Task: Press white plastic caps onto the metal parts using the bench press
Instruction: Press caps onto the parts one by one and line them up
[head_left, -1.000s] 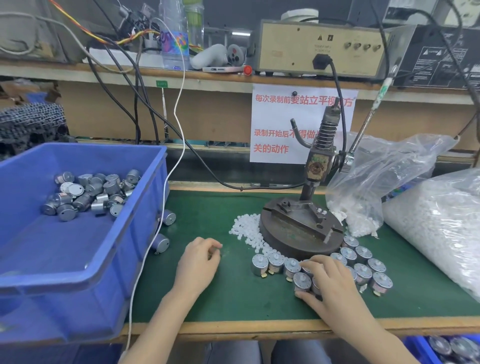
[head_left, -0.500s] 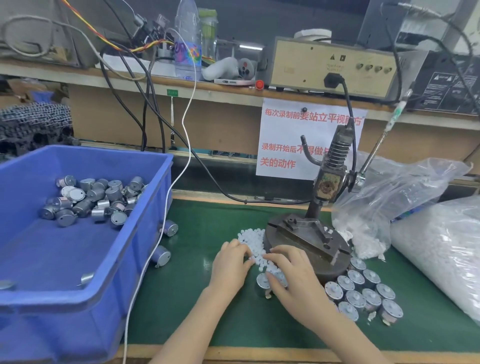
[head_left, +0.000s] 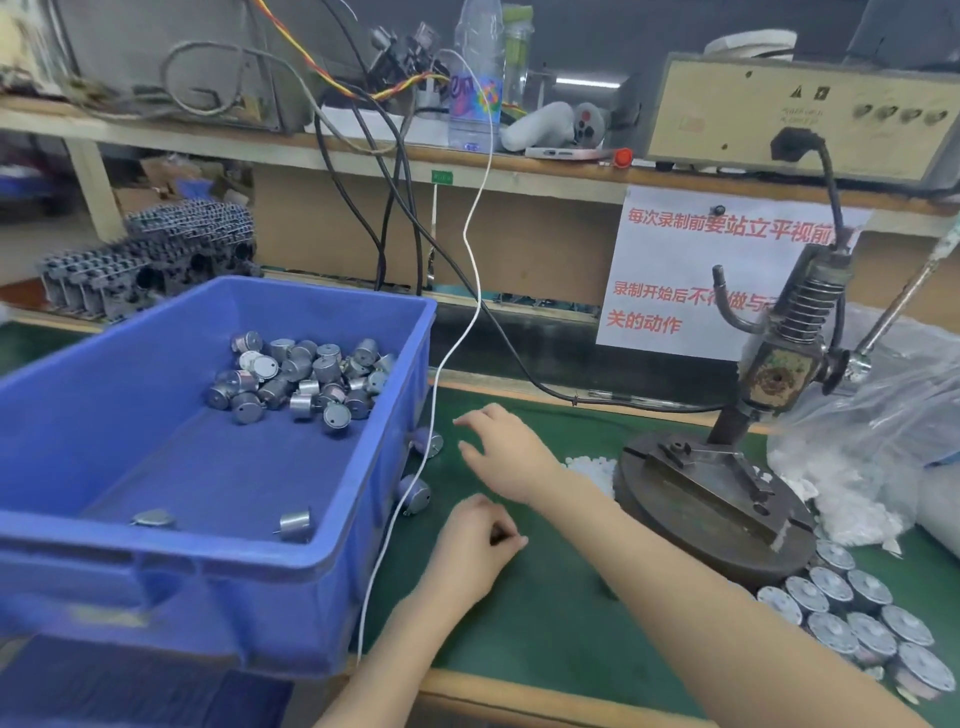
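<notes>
Metal parts (head_left: 306, 379) are heaped at the far end of the blue bin (head_left: 156, 561). Two more lie loose on the green mat (head_left: 545, 623) just beside the bin's wall, and a tidy cluster (head_left: 852, 618) stands by the near edge, in front of the press (head_left: 717, 499). They're little steel cans — I'd judge them dense for their size, rigid, smooth-sided and ready to roll. Best to take one across the round body, thumb against fingers.

The white caps (head_left: 589, 470) sit in a small heap against the left of the press's round base, with more spilling from the clear bag (head_left: 883, 415) on its right. They look feather-light, slick and easy to scatter — a fingertip pinch, one at a time.

The right hand (head_left: 506, 452) reaches across to the left, fingers loose and spread, holding nothing, tips near the upper loose can. The left hand (head_left: 472, 545) is lower over the mat, fingers curled in against the thumb. Whether a cap sits in that pinch I cannot tell. I see no part under the ram, and the lever (head_left: 904, 296) is angled up.

Now the writing. A white sheet (head_left: 691, 270) behind the press carries red Chinese print: "每次录制前要站立平视前", then the press hides the rest. Below that come "录制开始后不" and "关的动作". The beige box (head_left: 795, 109) on the shelf shows two warning triangles, but its small lettering is too blurred. The bottle (head_left: 475, 88) has a colourful label, unreadable.
</notes>
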